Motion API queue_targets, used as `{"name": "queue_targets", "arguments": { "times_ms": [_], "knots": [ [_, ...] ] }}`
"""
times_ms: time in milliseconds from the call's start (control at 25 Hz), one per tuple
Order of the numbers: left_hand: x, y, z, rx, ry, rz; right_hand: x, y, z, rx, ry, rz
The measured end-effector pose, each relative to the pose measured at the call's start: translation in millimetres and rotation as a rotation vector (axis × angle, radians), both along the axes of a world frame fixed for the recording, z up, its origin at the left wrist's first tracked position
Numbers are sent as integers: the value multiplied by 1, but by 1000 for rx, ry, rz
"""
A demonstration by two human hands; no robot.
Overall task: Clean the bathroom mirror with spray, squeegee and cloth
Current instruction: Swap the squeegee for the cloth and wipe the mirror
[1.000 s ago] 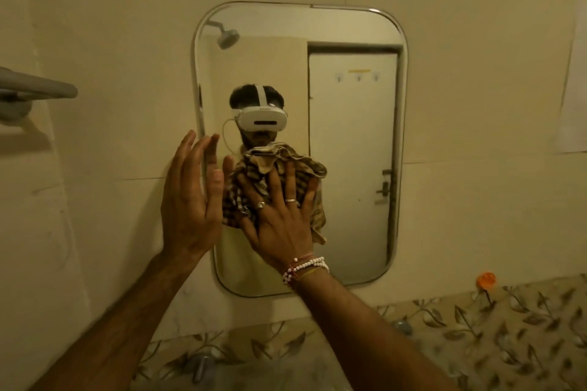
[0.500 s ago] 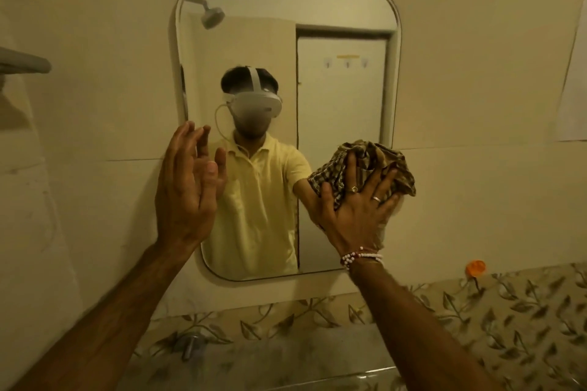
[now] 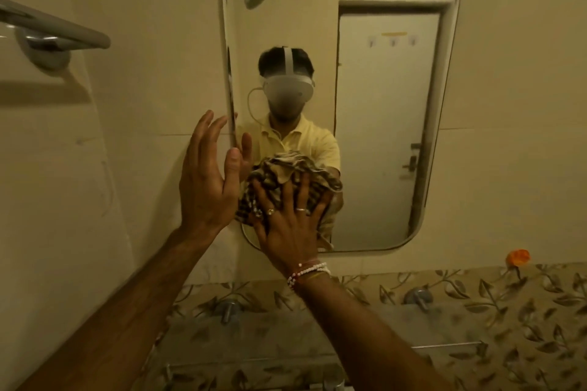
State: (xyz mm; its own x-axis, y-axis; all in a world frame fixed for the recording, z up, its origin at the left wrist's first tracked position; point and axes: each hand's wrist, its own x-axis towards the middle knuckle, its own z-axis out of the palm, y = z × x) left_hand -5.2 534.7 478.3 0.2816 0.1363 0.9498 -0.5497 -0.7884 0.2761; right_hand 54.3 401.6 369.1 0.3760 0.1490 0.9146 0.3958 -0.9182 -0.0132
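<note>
Your right hand point(image 3: 292, 228) presses the cloth point(image 3: 279, 173) against the mirror point(image 3: 381, 105) at its 7 o'clock corner; your left hand point(image 3: 206, 181) stands at the cloth's 9 o'clock.

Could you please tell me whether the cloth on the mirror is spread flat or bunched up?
Bunched up: the checked cloth sits crumpled in folds under the right hand, pressed against the mirror.

I get dim, warm yellow light throughout. The towel bar point(image 3: 63, 31) casts a soft shadow on the wall beneath. The mirror point(image 3: 384, 168) bows with the wide lens, and the leaf-patterned tiles point(image 3: 514, 314) look smeared.
</note>
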Motion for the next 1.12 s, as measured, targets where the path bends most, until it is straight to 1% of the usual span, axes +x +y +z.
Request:
{"name": "queue_targets", "arguments": {
  "times_ms": [160, 240, 320, 520, 720, 800, 920, 1120],
  "knots": [
    [1, -3, -3, 50, 17, -6, -3, 22, -26, -64, -3, 32],
    [3, -7, -5, 64, 24, -11, -4, 16, -34, -90, 13, 15],
    [4, -11, -7, 63, 27, -14, -4, -2, -42, -64, 33, -21],
    [6, -15, -14, 52, 39, -27, -1, -80, -44, 174, 121, -181],
    [9, -25, -22, 18, 45, -71, 5, -147, -36, 569, 270, -242],
    [8, -26, -28, -3, 56, -80, 6, -147, -36, 667, 294, -248],
    [4, -19, -39, -18, 91, -58, 4, -122, -39, 769, 328, -225],
    [1, -5, -50, -20, 127, -38, -12, -60, -60, 727, 385, -151]
  ]
}}
